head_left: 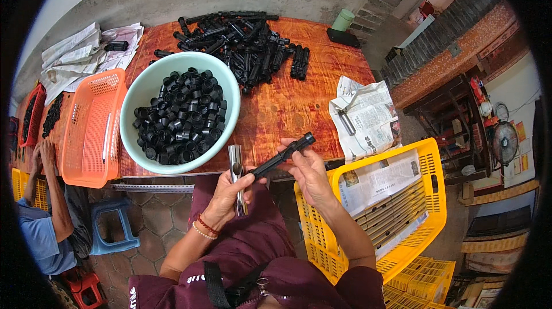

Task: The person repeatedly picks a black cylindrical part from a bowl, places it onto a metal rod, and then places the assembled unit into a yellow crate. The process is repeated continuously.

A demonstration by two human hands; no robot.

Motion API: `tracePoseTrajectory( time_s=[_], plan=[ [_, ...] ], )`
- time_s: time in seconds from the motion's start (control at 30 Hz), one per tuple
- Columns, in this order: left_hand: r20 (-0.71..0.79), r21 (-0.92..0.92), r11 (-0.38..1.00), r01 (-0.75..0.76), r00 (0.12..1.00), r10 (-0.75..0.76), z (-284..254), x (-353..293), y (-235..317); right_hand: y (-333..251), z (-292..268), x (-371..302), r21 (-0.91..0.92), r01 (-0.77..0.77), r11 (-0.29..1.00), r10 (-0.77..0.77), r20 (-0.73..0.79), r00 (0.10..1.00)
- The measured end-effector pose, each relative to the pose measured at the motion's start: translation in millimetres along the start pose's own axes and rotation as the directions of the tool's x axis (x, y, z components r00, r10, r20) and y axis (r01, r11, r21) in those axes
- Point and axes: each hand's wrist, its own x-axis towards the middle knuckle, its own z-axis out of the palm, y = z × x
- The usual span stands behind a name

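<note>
My left hand (pixel 229 195) is closed around a shiny chrome tube (pixel 235 158), which stands roughly upright in the picture and has a round opening in its side. The near end of a slim black plastic tube (pixel 271 164) also lies at the left fingers, beside that opening; whether it enters the hole I cannot tell. Toward its far, collared end, the black tube is pinched by my right hand (pixel 312 178). A pale green basin (pixel 231 108) full of short black plastic caps (pixel 179 119) stands just beyond my left hand.
Black plastic tubes (pixel 253 50) are heaped at the table's back. An orange basket (pixel 92 171) stands left, near a co-worker's arms (pixel 54 188). Newspaper (pixel 368 116) bearing a small metal tube (pixel 347 122) lies right. Below it, a yellow crate (pixel 435 194) holds rows of tubes.
</note>
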Motion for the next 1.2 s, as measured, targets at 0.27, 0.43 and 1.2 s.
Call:
tracePoseTrajectory(
  time_s=[0.27,0.43,1.2],
  plan=[
    [-0.063,0.089,0.991,-0.098,0.993,0.103,8.1,2.5,5.8,-4.6,2.6,3.1,0.160,0.084,0.984,-0.083,-0.011,0.996],
    [-0.124,-0.018,0.959,-0.284,0.952,0.279,16.9,15.8,46.9,-12.3,18.6,-18.3,-0.085,-0.155,0.984,0.169,0.199,0.965],
    [-0.092,-0.169,0.910,-0.378,0.926,0.367,38.6,33.0,17.9,14.7,34.4,-25.8,-0.572,-0.248,0.782,0.360,0.090,0.929]
  ],
)
